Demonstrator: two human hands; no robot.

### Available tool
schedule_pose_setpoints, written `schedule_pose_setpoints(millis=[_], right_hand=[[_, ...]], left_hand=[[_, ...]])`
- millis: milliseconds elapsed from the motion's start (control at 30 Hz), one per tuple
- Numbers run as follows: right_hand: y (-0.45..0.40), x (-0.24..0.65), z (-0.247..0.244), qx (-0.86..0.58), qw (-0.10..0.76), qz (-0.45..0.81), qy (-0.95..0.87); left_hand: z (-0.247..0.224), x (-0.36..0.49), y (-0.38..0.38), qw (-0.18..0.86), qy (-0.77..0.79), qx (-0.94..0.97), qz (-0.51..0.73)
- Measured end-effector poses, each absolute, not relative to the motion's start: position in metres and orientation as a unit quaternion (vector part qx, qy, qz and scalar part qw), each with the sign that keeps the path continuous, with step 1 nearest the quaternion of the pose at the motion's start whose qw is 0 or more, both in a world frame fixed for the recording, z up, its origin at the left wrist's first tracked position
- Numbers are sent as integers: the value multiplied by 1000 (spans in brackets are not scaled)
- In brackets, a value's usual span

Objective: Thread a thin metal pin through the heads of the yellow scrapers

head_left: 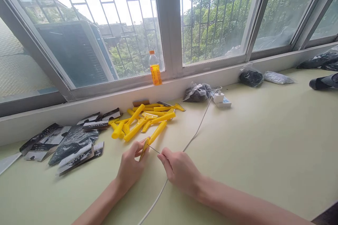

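A yellow scraper [157, 132] is held at its head end by my left hand [133, 161], its handle pointing away to the upper right. My right hand [179, 168] is closed on a thin metal screwdriver [154, 149], whose handle is hidden inside the fist. The shaft's tip meets the scraper's head. Just beyond my left hand lies a pile of yellow scrapers [136, 128], heaped on the pale green table [250, 154].
Black and white packaging cards [75, 158] and a dark plastic bag lie at the left. A white cable [196, 132] runs under my right hand to a charger [218, 96]. An orange drink bottle [155, 72] stands on the sill. Bagged dark items [197, 92] sit along the wall.
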State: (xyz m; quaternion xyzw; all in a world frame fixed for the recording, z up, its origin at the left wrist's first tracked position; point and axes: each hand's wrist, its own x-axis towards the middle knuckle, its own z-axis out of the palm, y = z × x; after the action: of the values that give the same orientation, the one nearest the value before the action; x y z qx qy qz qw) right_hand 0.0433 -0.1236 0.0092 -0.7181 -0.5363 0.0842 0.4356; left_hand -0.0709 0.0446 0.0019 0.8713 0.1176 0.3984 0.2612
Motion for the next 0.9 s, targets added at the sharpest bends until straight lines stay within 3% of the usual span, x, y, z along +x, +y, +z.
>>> schedule_pose_setpoints(millis=[133,333,467,567,633,700,800,900], right_hand=[[-125,47,13,-704,465,126,-522],[-123,53,22,-620,582,362,-382],[-123,63,25,-502,602,563,-261],[-123,64,24,-466,596,614,-227],[-122,60,22,-521,600,551,-253],[-121,53,19,-601,600,407,-335],[-120,44,13,-652,557,216,-467],[-120,44,9,-678,507,119,-519]], left_hand=[[0,-71,45,260,108,873,398],[0,-71,47,297,110,869,379],[1,-71,47,303,108,870,375],[2,-70,46,301,109,867,382],[1,-70,45,298,105,870,379],[0,-70,44,293,98,874,376],[-3,-70,42,292,99,873,377],[-3,-71,40,296,100,871,379]])
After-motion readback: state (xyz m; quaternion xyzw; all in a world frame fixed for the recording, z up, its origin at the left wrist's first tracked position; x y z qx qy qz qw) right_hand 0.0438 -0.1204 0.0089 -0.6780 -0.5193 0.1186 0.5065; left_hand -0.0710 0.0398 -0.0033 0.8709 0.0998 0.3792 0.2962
